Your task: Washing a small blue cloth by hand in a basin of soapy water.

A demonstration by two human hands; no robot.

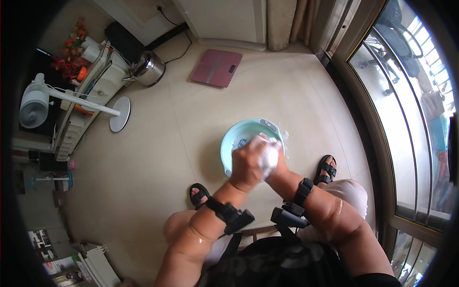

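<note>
Both my hands meet over a light blue plastic basin (226, 143) on the tiled floor. Clenched together, my left hand (247, 161) and my right hand (281, 163) grip a soapy white cloth (269, 156) covered in suds. Motion blurs the cloth, and part of it is hidden by my fingers. Inside the basin, sudsy water surrounds a dark blue item (241, 143), probably fabric, partly covered by my left hand. Each of my forearms wears a black strap with a device on it.
Splashed suds (285, 136) wet the floor beside the basin. Black sandals (325, 169) are on my feet at either side. Farther off are a pink bathroom scale (216, 68), a steel electric kettle (148, 70) with its cord, and a white standing fan (120, 114). A glass door (380, 125) stands at right.
</note>
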